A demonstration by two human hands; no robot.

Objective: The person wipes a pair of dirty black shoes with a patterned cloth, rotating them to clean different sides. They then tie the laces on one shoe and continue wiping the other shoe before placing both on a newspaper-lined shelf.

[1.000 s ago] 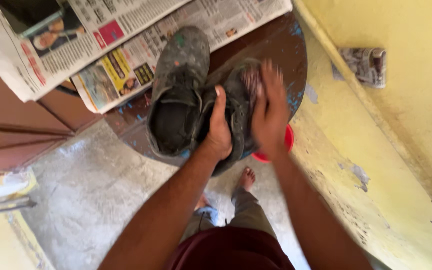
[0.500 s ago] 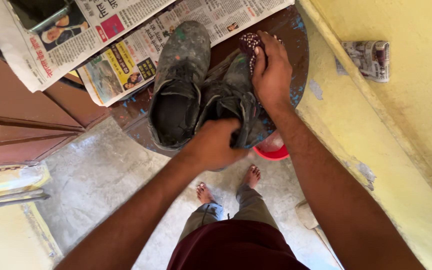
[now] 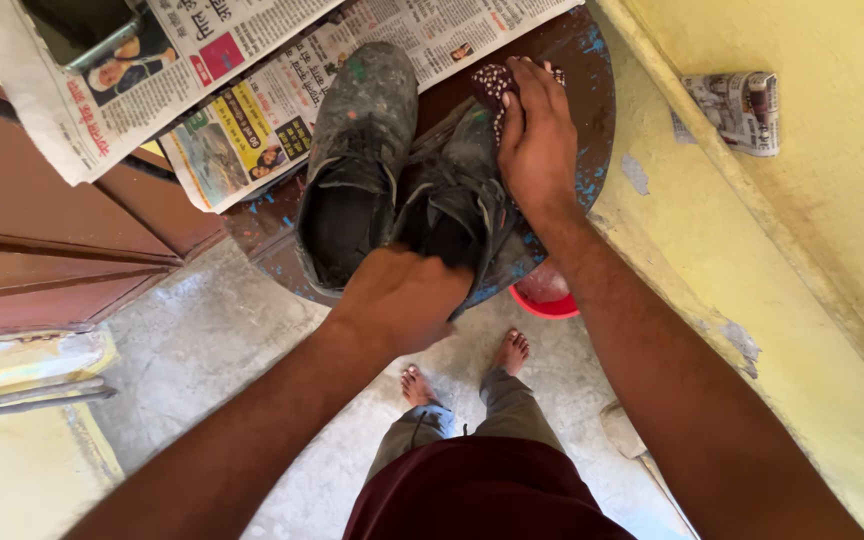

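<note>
Gripping the heel end of the right-hand shoe [image 3: 457, 215] with left hand [image 3: 402, 295], right hand [image 3: 537, 140] pressing a spotted cloth [image 3: 495, 85] closed against its toe. Sitting near the round table's [image 3: 592, 120] right edge beside the other shoe [image 3: 357, 160], long axis running away from the body, so right hand nearer the toe.

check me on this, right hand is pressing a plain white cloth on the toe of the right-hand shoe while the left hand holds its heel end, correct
Not quite: the cloth is dark maroon with pale dots, not plain white, as the head view shows. The rest holds: the right hand presses it on the toe of the right-hand shoe while the left hand holds its heel end.
</note>
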